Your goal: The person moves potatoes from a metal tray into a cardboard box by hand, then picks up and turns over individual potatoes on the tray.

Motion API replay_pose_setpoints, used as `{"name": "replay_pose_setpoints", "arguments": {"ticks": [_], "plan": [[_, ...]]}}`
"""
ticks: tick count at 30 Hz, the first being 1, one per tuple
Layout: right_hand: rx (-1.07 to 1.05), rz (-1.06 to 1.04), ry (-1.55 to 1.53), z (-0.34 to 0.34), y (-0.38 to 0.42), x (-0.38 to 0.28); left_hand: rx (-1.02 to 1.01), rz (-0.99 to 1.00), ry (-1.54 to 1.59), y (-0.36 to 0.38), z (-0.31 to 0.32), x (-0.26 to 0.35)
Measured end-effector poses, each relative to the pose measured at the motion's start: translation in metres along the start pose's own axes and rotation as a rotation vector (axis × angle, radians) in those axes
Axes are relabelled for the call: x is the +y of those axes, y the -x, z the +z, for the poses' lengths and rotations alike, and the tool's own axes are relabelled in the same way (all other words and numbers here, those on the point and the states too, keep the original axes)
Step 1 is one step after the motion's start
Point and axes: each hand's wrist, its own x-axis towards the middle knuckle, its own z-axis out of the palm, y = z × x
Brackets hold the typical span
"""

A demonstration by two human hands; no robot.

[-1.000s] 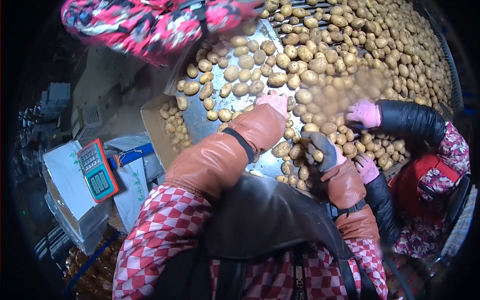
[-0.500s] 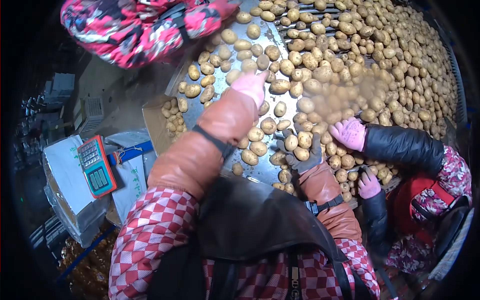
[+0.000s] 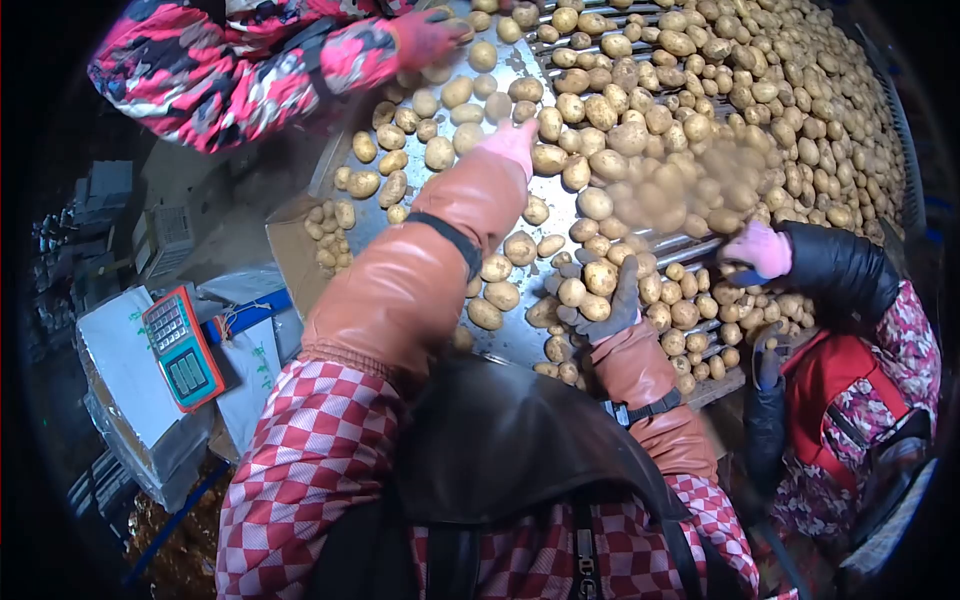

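Note:
My left hand [image 3: 510, 146], in a pink glove, reaches across the metal sorting surface [image 3: 545, 75]. Its outstretched fingers lie against a slightly blurred potato [image 3: 497, 107] in a loose group. Palm up, my right hand [image 3: 622, 310] wears a dark grey glove. Its fingers and thumb curl around a few potatoes [image 3: 599, 277] cupped in the palm. More potatoes [image 3: 502, 294] lie on the metal between my arms.
A large potato heap [image 3: 790, 120] covers slatted bars. One co-worker's gloved hand [image 3: 430, 38] is at the top; another's pink-gloved hand [image 3: 758, 250] is at right. A cardboard box [image 3: 295, 250] holds potatoes. A scale display [image 3: 182, 348] stands on wrapped boxes [image 3: 125, 370].
My left hand has shifted slightly up among the potatoes; my right still cups its potatoes. The right co-worker's hand moved right, exposing bars. The upper co-worker's hand has come into view.

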Motion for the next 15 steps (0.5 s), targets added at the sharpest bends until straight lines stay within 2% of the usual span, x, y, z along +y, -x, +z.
{"name": "replay_pose_setpoints", "arguments": {"ticks": [3, 4, 5, 7, 9, 11, 13, 15], "plan": [[0.122, -0.032, 0.041, 0.007, 0.002, 0.003, -0.04, 0.062, -0.067, 0.011, -0.009, -0.003], [-0.018, -0.014, -0.164, 0.003, 0.001, 0.005, -0.021, 0.096, -0.079, 0.015, -0.002, -0.009], [-0.022, -0.023, -0.166, 0.0, 0.002, 0.005, -0.021, 0.105, -0.084, 0.017, 0.002, -0.015], [0.087, -0.065, 0.051, 0.008, 0.001, 0.007, -0.066, 0.124, -0.121, 0.03, 0.005, -0.022], [0.057, -0.061, 0.116, 0.011, 0.0, 0.007, -0.033, 0.133, -0.082, 0.021, 0.009, -0.031], [-0.049, -0.012, 0.036, 0.007, -0.004, 0.006, 0.006, 0.053, 0.108, 0.007, 0.008, -0.036], [-0.071, 0.003, 0.064, 0.009, -0.004, 0.003, 0.083, 0.119, 0.19, 0.004, 0.009, -0.041], [-0.092, 0.014, 0.025, 0.009, 0.001, 0.003, -0.001, 0.014, 0.521, 0.056, -0.011, -0.019]]}}
